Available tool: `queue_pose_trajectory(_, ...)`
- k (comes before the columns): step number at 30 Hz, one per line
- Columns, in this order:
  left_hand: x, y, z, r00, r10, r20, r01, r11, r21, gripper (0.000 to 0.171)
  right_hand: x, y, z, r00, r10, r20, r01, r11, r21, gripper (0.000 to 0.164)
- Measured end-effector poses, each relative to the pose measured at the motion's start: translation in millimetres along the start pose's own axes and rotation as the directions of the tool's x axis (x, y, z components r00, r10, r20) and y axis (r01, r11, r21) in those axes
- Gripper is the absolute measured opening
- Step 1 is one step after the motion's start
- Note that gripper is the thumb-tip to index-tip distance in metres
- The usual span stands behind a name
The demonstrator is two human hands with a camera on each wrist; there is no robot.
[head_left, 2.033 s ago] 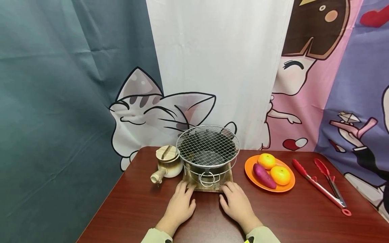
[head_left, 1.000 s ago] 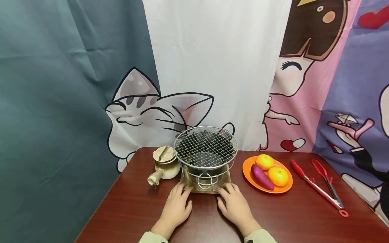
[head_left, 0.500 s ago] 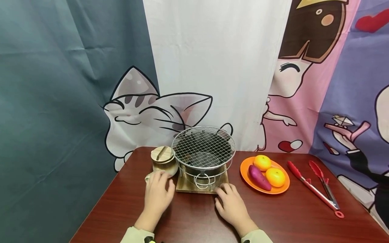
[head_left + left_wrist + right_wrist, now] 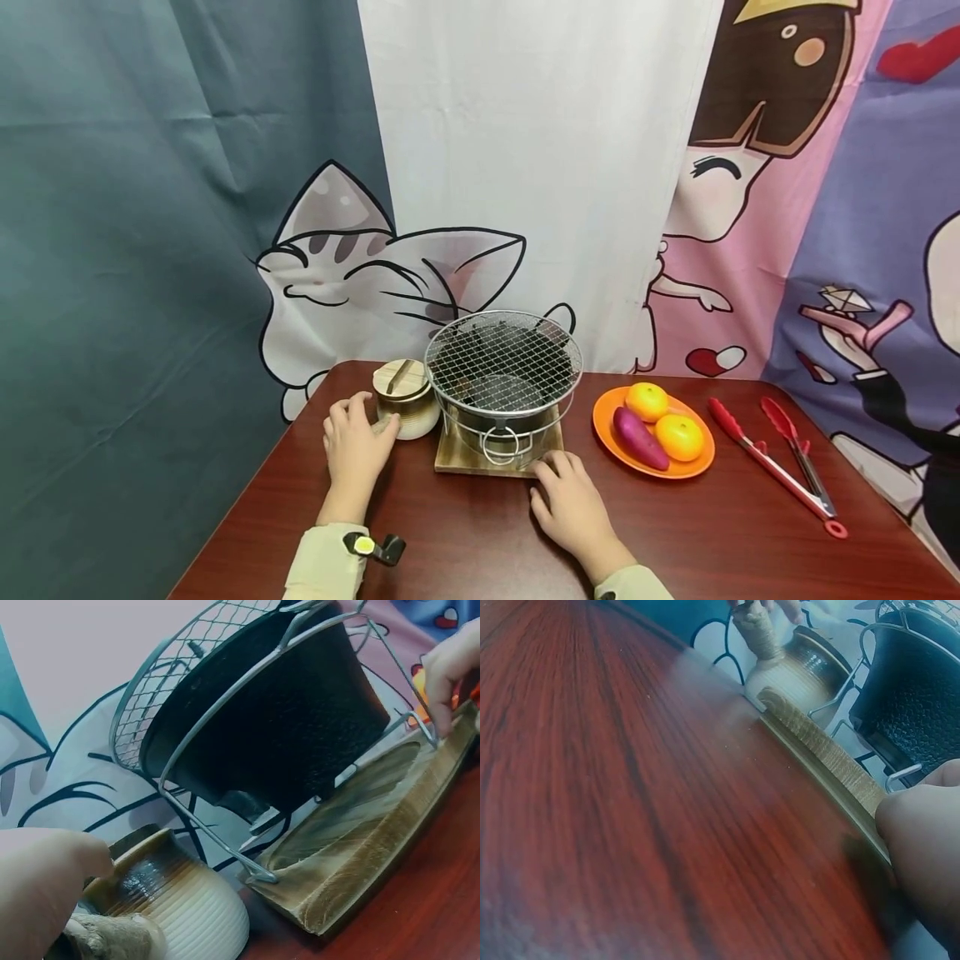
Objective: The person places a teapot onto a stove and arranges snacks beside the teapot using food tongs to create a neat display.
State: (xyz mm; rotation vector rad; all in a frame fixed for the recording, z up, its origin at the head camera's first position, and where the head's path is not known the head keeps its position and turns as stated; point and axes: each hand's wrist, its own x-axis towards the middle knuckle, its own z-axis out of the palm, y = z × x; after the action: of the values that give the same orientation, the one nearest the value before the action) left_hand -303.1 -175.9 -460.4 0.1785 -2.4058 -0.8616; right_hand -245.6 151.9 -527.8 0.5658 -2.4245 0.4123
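Note:
A side-handled clay teapot (image 4: 416, 419) with a wooden lid (image 4: 397, 378) stands left of a round black grill stove. My left hand (image 4: 354, 446) is at its handle, thumb spread apart from the fingers. The rope-wrapped handle (image 4: 112, 935) shows below the thumb in the left wrist view; whether the fingers press on it is hidden. The stove carries a wire mesh (image 4: 504, 367) and sits on a square wooden board (image 4: 459, 458). My right hand (image 4: 573, 510) rests at the board's front right corner, fingers loosely bent.
Right of the stove, an orange plate (image 4: 693, 469) bears two mandarins (image 4: 680, 438) and a purple sweet potato (image 4: 639, 439). Farther right lie red-tipped tongs (image 4: 795, 483), spread apart. A printed curtain (image 4: 555, 167) hangs behind the dark red table (image 4: 465, 550).
My left hand has left the front left of the board and moved left to the teapot's handle, its thumb spreading away from the fingers. My right hand stays at the board.

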Motion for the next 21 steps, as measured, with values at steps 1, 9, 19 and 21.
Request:
queue_pose_trajectory(1,1.1,-0.8,0.5,1.000,-0.019,0.020,0.018,1.000,0.001,0.058,0.3,0.0,0.1,1.000,0.002,-0.002,-0.002,1.000,0.003,0.028)
queue_pose_trajectory(9,8.2,-6.9,4.1,0.959,-0.209,0.194,0.214,0.977,-0.006,0.066,1.8,0.8,0.6,1.000,0.016,-0.013,-0.016,0.999,0.029,0.029)
queue_pose_trajectory(19,0.0,-8.6,7.4,0.925,-0.289,0.248,0.297,0.955,0.003,0.066,0.6,1.1,2.4,1.000,0.019,-0.016,-0.019,0.999,0.045,0.030)
queue_pose_trajectory(21,-0.5,-8.7,6.7,0.923,-0.292,0.250,0.299,0.954,0.011,0.064,0.4,1.2,2.5,1.000,0.021,-0.019,-0.021,0.999,0.049,0.030)
